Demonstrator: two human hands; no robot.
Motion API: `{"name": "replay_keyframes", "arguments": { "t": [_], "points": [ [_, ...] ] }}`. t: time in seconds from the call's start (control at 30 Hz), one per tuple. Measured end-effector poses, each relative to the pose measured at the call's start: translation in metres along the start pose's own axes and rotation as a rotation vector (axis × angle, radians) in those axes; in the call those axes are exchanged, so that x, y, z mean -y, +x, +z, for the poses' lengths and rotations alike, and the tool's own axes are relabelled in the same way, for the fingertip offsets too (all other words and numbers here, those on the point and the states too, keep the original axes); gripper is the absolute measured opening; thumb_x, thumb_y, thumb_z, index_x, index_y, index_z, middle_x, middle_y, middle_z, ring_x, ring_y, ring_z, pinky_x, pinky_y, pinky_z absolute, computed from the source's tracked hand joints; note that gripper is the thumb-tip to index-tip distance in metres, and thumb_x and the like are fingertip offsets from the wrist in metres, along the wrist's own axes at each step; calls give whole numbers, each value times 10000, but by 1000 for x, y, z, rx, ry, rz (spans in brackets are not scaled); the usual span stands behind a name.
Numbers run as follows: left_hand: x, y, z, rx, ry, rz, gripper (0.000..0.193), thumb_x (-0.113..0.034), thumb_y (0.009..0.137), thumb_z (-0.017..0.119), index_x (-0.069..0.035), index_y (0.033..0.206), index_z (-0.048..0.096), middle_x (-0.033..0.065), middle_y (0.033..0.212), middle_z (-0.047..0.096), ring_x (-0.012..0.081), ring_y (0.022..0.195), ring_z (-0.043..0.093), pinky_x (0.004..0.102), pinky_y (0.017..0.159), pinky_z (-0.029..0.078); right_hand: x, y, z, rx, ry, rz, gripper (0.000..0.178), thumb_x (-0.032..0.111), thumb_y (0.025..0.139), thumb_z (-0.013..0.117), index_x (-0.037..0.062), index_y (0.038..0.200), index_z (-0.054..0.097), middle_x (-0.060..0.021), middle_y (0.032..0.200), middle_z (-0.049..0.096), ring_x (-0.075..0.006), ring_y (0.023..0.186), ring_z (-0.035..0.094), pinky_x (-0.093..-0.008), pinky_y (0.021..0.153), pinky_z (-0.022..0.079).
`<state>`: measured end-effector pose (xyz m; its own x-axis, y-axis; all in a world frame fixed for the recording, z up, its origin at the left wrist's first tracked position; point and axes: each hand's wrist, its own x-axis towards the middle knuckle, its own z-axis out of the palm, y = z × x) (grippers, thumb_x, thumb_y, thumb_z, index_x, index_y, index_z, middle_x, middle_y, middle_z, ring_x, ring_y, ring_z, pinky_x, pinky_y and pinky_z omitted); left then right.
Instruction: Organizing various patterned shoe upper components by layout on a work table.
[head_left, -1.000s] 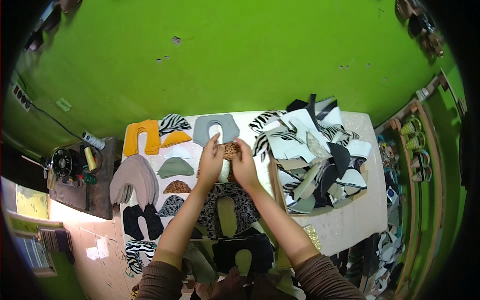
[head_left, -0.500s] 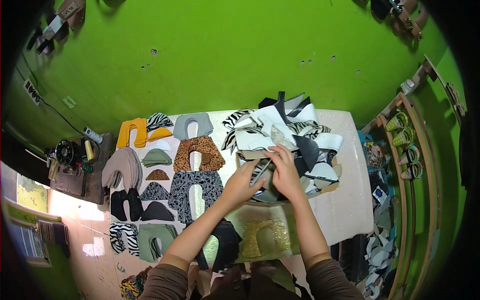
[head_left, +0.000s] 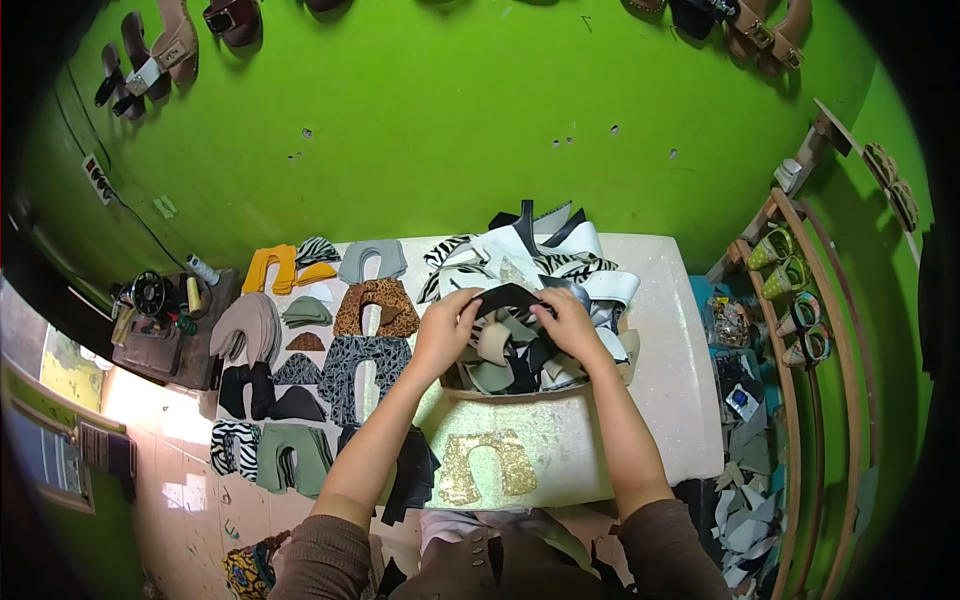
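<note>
Pinches black piece (head_left: 507,297), thumb closed to fingers, with left hand (head_left: 447,328) and right hand (head_left: 568,322), just above heaped box (head_left: 520,394). Has U-shaped stacks (head_left: 378,292) laid out at left, gold glitter piece (head_left: 487,440) near front; looks partway, with plenty left in box.

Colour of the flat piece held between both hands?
Black; the flat piece shows best in the head view.

— Have we any legible text, label, number or sign to record?
— None that we can read; the small blue-and-white patch (head_left: 741,401) among the scraps (head_left: 745,515) at the right is too small for us to tell whether it bears any lettering
</note>
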<state>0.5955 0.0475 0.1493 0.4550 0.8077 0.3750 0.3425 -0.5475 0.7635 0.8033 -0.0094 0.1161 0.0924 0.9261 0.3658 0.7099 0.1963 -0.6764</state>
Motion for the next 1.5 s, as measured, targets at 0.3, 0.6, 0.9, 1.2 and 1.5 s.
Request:
{"name": "replay_keyframes", "arguments": {
  "t": [0.3,0.6,0.9,1.2,1.5],
  "points": [
    [-25,8,-13,-17,4,72,245,-171,817,619,2,989,602,143,899,634,233,781,609,298,696,467,51,26,-65,-103,-224,-305,226,91,805,580,73,1031,587,-90,927,604,-284,893,526,-365,825,402],
    [-18,-8,1,23,-619,-234,249,-197,921,510,16,999,612,58,891,658,109,791,605,242,723,479,31,9,-52,-113,613,-8,467,92,807,650,27,1225,452,-82,1002,580,-130,948,541,-255,820,435],
    [16,-77,-12,-129,-773,-488,242,-119,883,570,11,1082,524,48,924,624,106,795,593,244,713,488,26,-47,6,137,827,311,240,133,889,567,-30,1064,544,-8,928,594,-58,820,516,-199,723,427],
    [40,-198,-49,-229,-272,-648,309,-94,834,601,17,1105,502,123,941,628,167,817,601,275,731,467,57,-138,97,297,719,319,521,47,871,524,61,1343,307,-125,941,623,-165,830,588,-266,757,446],
    [80,-256,-93,-118,159,-646,417,-116,791,617,1,1171,490,248,1016,595,383,952,578,392,819,453,103,-180,155,496,384,537,708,99,791,618,91,1374,215,-169,803,620,-265,717,603,-341,681,464]
  ]
}}
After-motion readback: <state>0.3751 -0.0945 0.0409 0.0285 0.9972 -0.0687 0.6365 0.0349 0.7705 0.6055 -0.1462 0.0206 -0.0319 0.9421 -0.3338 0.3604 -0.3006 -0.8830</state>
